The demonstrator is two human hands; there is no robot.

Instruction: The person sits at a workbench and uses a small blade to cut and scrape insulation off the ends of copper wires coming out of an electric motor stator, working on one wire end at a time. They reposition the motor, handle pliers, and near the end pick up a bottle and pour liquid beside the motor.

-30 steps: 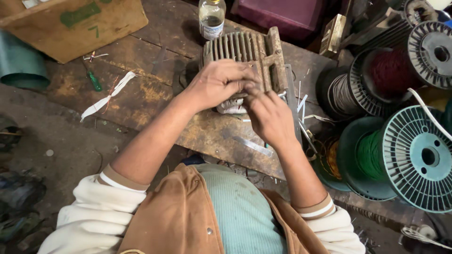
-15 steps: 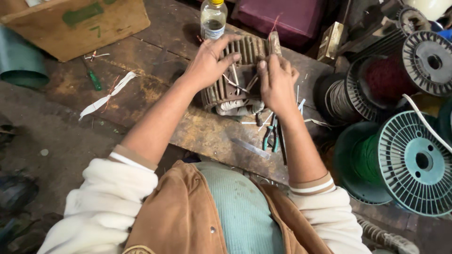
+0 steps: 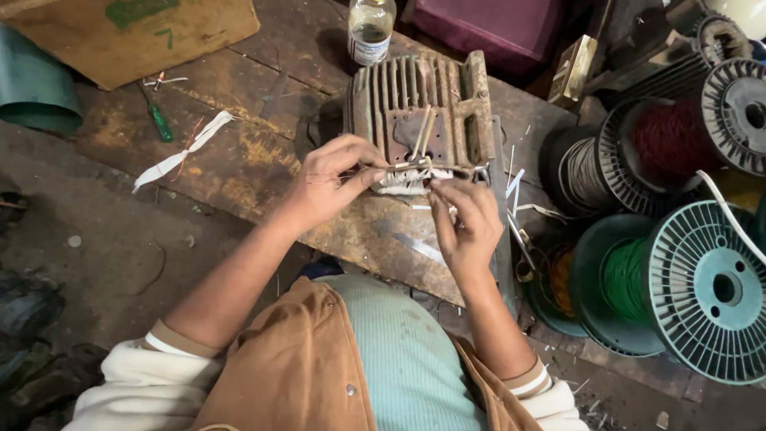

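We look down on a worn wooden workbench [image 3: 239, 160] where a finned metal motor housing [image 3: 415, 100] lies just ahead of the person's hands. Our left hand [image 3: 331, 187] pinches a thin stick [image 3: 415, 168] that lies level across the near end of the housing, thumb and fingers closed narrowly on it. Our right hand [image 3: 467, 223] touches the same stick from below, fingertips bunched against it beside a white bundle of windings [image 3: 403, 183] at the housing's opening; we cannot tell how firmly it grips. A small glass bottle [image 3: 371, 28] stands just behind the housing. To the right sit spools of wire: a green spool [image 3: 678, 287], a red spool [image 3: 702, 128] and a grey spool [image 3: 586, 172]. A green-handled screwdriver [image 3: 159, 121] and a white strip [image 3: 183, 150] lie at the left.
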